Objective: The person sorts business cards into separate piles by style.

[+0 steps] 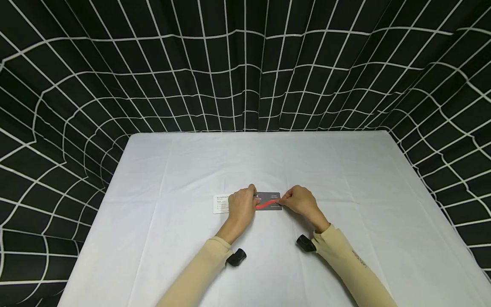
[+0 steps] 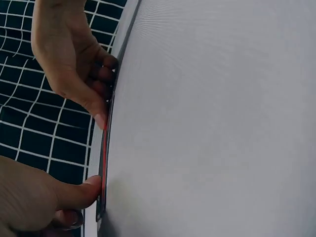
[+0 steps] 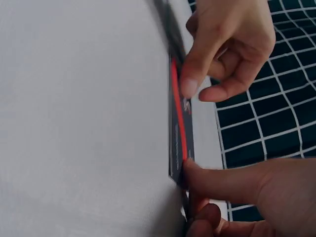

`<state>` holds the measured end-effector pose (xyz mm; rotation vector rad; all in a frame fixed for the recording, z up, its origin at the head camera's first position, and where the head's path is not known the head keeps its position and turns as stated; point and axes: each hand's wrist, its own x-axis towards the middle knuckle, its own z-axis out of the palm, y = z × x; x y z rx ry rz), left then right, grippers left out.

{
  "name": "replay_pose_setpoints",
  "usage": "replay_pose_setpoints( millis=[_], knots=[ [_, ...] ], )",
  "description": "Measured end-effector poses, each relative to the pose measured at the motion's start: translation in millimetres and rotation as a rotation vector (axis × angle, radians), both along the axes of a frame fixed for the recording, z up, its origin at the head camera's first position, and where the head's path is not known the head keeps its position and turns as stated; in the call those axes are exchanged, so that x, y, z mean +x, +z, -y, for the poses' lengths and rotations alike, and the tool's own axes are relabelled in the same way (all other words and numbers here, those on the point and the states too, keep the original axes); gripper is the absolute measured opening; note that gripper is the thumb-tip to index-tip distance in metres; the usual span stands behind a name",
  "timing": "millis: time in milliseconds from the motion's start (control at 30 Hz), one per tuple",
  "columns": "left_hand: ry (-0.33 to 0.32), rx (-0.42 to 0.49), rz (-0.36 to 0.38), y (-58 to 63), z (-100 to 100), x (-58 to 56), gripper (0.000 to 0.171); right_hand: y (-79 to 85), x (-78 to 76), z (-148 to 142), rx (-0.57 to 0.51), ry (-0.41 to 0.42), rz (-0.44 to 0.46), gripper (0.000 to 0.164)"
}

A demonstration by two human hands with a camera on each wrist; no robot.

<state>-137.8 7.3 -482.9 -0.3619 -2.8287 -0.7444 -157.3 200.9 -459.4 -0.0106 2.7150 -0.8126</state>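
Note:
A dark grey printed card (image 1: 268, 195) lies on the white-covered table, with a narrow, wavy red strip (image 1: 267, 204) running across it. My left hand (image 1: 241, 207) is over the card's left part; its thumb (image 3: 191, 81) touches the card beside the strip, and its fingers are loosely bent. At the card's right edge, my right hand (image 1: 302, 200) pinches the end of the strip between thumb and fingers; its fingertips hide that end. A white printed card (image 1: 221, 204) lies flat to the left, partly covered by my left hand.
White cloth (image 1: 184, 256) covers the table. Black curtains (image 1: 245, 64) with a white grid surround its back and sides. A black wrist device (image 1: 236, 257) sits at the left sleeve, and another black device (image 1: 305, 243) at the right.

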Motion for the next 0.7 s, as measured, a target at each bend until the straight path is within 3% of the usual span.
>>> replay_pose_setpoints(
  millis=[233, 433, 567, 700],
  knots=[
    [0.01, -0.098, -0.012, -4.7, -3.7, 0.0, 0.015, -7.8, 3.0, 0.2, -0.003, 0.014, -0.013, 0.024],
    [0.014, -0.091, -0.006, -7.3, -4.0, 2.3, 0.014, -10.0, 4.6, 1.6, -0.024, -0.006, -0.038, 0.025],
    [0.019, -0.09, 0.003, -8.0, -2.2, 6.3, 0.015, -13.3, 5.7, 4.1, -0.069, 0.024, -0.059, 0.024],
    [-0.015, -0.048, 0.038, -3.7, -0.6, 7.6, 0.017, -14.3, 6.4, -2.4, -0.125, 0.04, -0.014, 0.029]
  ],
)
